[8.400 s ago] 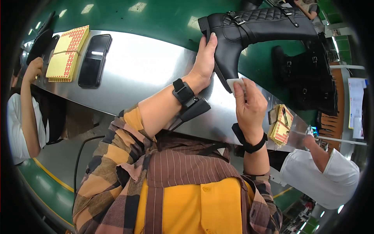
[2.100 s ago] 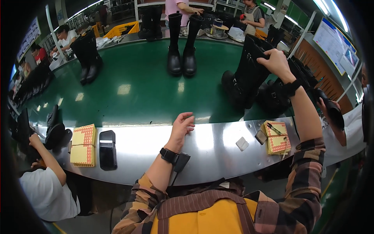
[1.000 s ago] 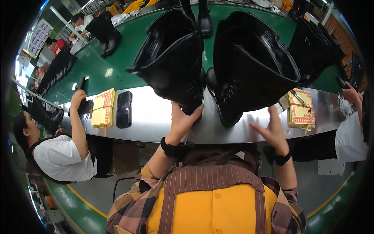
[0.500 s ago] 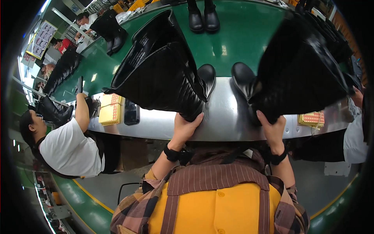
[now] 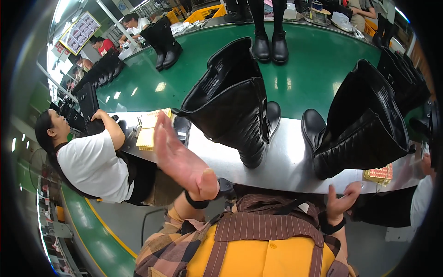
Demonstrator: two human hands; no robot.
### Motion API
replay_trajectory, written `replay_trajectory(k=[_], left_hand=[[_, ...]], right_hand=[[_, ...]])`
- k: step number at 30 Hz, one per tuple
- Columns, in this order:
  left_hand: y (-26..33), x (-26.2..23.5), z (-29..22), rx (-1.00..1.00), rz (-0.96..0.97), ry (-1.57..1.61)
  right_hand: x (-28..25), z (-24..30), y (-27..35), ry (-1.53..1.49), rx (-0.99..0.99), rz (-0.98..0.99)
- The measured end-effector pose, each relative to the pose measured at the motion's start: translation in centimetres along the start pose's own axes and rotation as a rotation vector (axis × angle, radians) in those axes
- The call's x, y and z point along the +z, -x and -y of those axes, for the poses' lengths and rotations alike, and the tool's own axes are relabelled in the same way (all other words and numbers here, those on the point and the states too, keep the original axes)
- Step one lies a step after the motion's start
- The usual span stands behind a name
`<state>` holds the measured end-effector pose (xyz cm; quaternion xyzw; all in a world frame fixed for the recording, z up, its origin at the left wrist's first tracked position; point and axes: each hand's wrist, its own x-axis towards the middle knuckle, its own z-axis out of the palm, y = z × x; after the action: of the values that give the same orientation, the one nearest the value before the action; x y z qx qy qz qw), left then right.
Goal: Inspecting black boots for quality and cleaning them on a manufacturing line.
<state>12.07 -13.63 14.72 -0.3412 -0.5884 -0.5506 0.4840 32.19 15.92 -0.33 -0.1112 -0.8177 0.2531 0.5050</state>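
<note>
Two tall black boots stand upright on the metal ledge in front of me, their wide shafts gaping open at the top. My left hand [image 5: 180,159] is raised left of the left boot [image 5: 230,111], apart from it, with the palm showing and the fingers stretched out. It holds nothing. Below the right boot [image 5: 355,138], at the ledge's near edge, my right hand [image 5: 341,199] is empty, thumb and fingers apart. Black bands circle both wrists.
Yellow sticker sheets [image 5: 147,134] and a dark phone [image 5: 181,130] lie on the metal ledge [image 5: 286,157]; another sticker stack [image 5: 379,174] is at right. More boots [image 5: 271,46] stand on the green surface [image 5: 194,69]. A co-worker [image 5: 92,168] at left handles a black boot.
Both hands have let go of the boots' ankles. The left has lifted and swung left; the right has drawn back toward me. The head view has shifted, and the boots now stand on their own.
</note>
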Motion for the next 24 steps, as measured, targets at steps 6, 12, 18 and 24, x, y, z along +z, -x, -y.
replay_trajectory(k=[6,12,18,24], left_hand=[[-6.9,2.5,-5.4,0.070,0.648,-0.660],[-8.5,-1.6,-7.2,0.009,1.101,-0.331],[-8.5,-5.9,-6.3,-0.069,1.153,-0.184],[-8.3,-7.4,-5.8,0.014,1.169,-0.150]], right_hand=[[4.8,6.5,-5.7,-0.513,-0.003,0.516],[11.3,10.6,-13.1,-0.814,0.234,0.704],[17.7,10.7,-13.3,-0.224,-0.001,0.854],[20.3,7.2,-12.9,-0.582,0.344,0.871]])
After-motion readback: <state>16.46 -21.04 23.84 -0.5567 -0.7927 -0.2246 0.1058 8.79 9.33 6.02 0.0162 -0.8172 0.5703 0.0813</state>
